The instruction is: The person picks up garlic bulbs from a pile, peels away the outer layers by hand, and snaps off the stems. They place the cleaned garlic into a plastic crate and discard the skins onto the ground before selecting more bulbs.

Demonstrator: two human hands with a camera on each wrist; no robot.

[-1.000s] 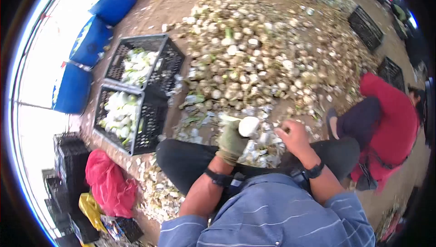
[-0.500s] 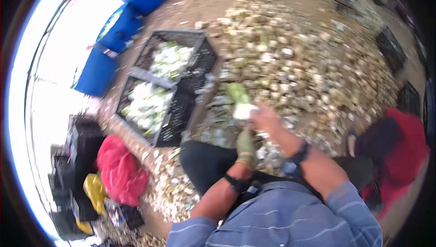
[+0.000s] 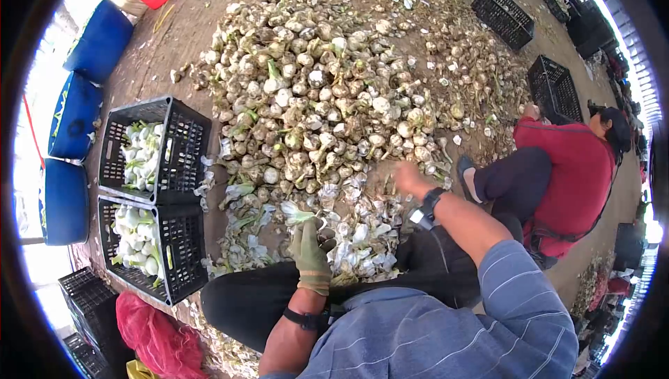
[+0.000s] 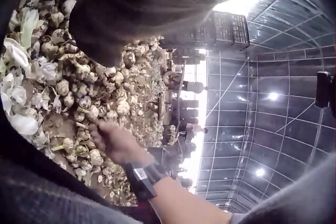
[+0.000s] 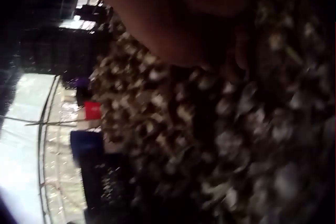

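Observation:
My gloved left hand (image 3: 311, 257) is over the white peelings (image 3: 361, 233) near my lap, fingers loosely bent and apart. A white piece with a green leafy end (image 3: 297, 213) is at its fingertips; whether they touch cannot be told. My bare right hand (image 3: 412, 180) is over the near edge of the pile of unpeeled bulbs (image 3: 306, 100), blurred. In the left wrist view the right hand (image 4: 119, 142) has slightly bent fingers close to the bulbs, with nothing visible in them. The dark glove (image 4: 152, 14) fills the top there. The right wrist view shows the right hand (image 5: 194, 19) above blurred bulbs.
Two black crates (image 3: 182, 149) with white bulbs stand at the left, blue barrels (image 3: 75, 115) beyond them. A person in red (image 3: 568, 170) crouches at the right, near more black crates (image 3: 502, 15). A pink sack (image 3: 157, 337) lies at lower left.
The right hand has moved away from the left, toward the pile; the white bulb with a green stalk seen at it is no longer there. The head view has swung to the right.

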